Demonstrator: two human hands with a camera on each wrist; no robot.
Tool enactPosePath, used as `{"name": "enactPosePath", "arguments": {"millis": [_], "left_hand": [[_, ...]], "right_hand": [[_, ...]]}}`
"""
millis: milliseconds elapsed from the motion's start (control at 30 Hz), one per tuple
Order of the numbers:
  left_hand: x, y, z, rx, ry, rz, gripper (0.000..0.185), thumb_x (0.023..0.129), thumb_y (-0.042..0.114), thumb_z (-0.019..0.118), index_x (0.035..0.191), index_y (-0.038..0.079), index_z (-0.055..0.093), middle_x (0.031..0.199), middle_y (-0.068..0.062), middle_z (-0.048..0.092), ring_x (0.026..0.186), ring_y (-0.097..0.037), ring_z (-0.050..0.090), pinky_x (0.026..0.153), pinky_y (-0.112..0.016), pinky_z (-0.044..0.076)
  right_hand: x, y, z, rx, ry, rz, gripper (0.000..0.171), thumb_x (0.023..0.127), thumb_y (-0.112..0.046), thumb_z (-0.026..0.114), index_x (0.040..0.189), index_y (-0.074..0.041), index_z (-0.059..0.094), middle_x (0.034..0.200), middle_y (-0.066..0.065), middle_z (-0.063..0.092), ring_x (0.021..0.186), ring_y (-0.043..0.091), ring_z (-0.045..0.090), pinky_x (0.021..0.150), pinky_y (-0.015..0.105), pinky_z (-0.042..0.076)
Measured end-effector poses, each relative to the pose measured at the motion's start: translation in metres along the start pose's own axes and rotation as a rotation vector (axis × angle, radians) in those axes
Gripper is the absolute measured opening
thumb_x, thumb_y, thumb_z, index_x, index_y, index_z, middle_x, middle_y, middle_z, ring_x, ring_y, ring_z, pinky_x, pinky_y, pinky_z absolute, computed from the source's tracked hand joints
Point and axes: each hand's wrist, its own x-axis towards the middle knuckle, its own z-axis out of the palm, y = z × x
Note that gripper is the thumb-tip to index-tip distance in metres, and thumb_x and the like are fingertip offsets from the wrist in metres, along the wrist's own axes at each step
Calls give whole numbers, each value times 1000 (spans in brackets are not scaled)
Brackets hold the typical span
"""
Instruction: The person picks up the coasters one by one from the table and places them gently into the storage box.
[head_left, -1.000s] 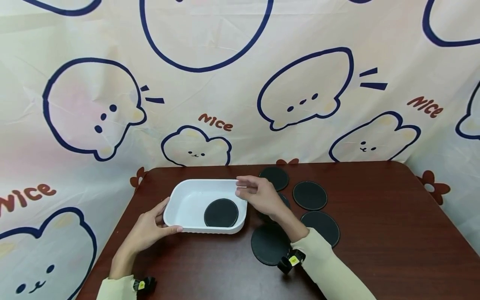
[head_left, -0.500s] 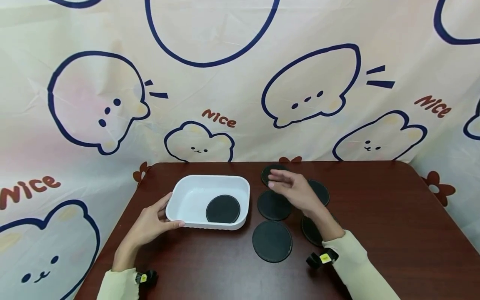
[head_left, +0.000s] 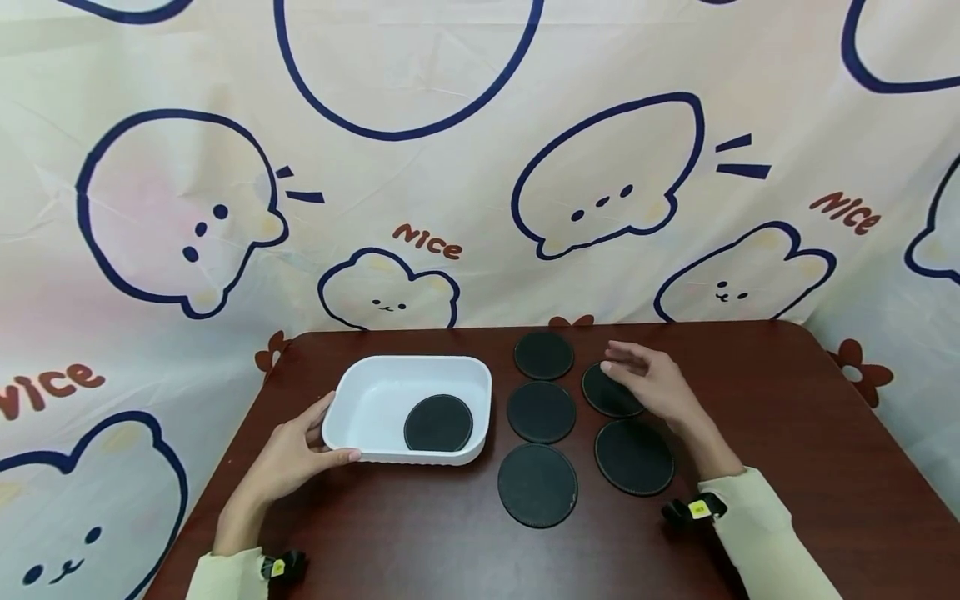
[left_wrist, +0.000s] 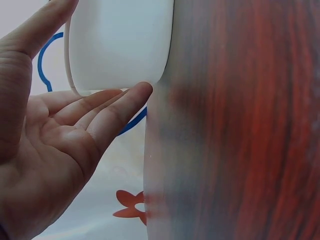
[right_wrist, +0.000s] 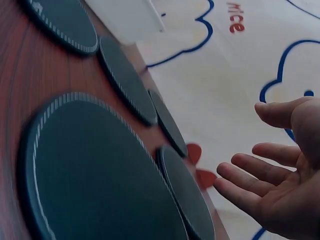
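Since the earlier frame the right hand (head_left: 656, 387) has swung rightward from beside the tray (head_left: 352, 392) to hover, fingers loose and empty, over the upper-right coaster (head_left: 603, 396) at centre right. Head view: left hand (head_left: 300, 454) holds the tray's lower-left corner; one disc (head_left: 438, 422) lies inside. Left wrist view: thumb and straight fingers (left_wrist: 107, 112) bracket the tray wall. Right wrist view: open palm (right_wrist: 282, 197) at right, above the coaster (right_wrist: 185, 192) just left of it.
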Motion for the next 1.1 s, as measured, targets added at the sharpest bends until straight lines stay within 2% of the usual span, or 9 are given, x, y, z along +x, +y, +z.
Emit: {"name": "enactPosePath", "arguments": {"millis": [300, 500, 800, 1100], "left_hand": [[-1, -1, 2, 1, -6, 2, 116, 83, 45, 93, 169, 3, 27, 166, -31, 42, 132, -47, 66, 94, -43, 65], [0, 0, 2, -5, -11, 1, 117, 84, 46, 92, 170, 3, 26, 165, -31, 43, 131, -47, 67, 94, -42, 65], [3, -1, -6, 6, -6, 38, 116, 85, 44, 92, 170, 3, 26, 165, -32, 43, 131, -45, 68, 92, -38, 66], [3, -2, -2, 1, -20, 28, 115, 85, 43, 92, 169, 1, 26, 165, -33, 43, 131, -47, 67, 90, -37, 67]], "right_hand": [[-9, 20, -25, -20, 20, 42, 75, 108, -45, 65, 166, -5, 39, 163, 25, 50, 150, 47, 50, 120, 65, 45], [-11, 25, -37, -84, 11, 75, 82, 107, -48, 65, 168, -5, 33, 168, 27, 42, 154, 51, 42, 119, 67, 44], [-1, 24, -38, -121, -30, 82, 85, 106, -47, 66, 170, -5, 28, 171, 28, 36, 155, 51, 40, 121, 66, 43], [-2, 29, -38, -108, -48, 101, 87, 105, -45, 69, 170, -4, 28, 171, 26, 38, 157, 49, 39, 122, 68, 41]]}}
